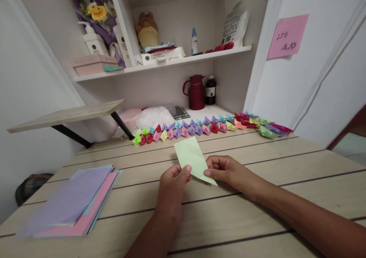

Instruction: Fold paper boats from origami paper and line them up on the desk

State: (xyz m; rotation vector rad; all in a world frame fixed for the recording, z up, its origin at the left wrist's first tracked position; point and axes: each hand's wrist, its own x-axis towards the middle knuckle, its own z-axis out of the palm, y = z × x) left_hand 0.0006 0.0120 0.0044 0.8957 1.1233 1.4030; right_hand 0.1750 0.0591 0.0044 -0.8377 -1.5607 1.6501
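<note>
A pale green sheet of paper [192, 157], folded into a narrow strip, is held above the wooden table [257, 166] between both hands. My left hand [171, 183] pinches its near left edge with thumb and fingers. My right hand [225, 171] pinches the near right corner. Both hands are closed on the paper. A long row of small folded paper boats [200, 127] in many colours lies along the far side of the table.
A stack of purple, pink and blue paper sheets [74, 201] lies at the near left. A small raised wooden shelf [68, 115] juts out at the left. Shelves behind hold a dark red jug [196, 92], bottles and boxes. A pink note [287, 36] sticks to the right wall.
</note>
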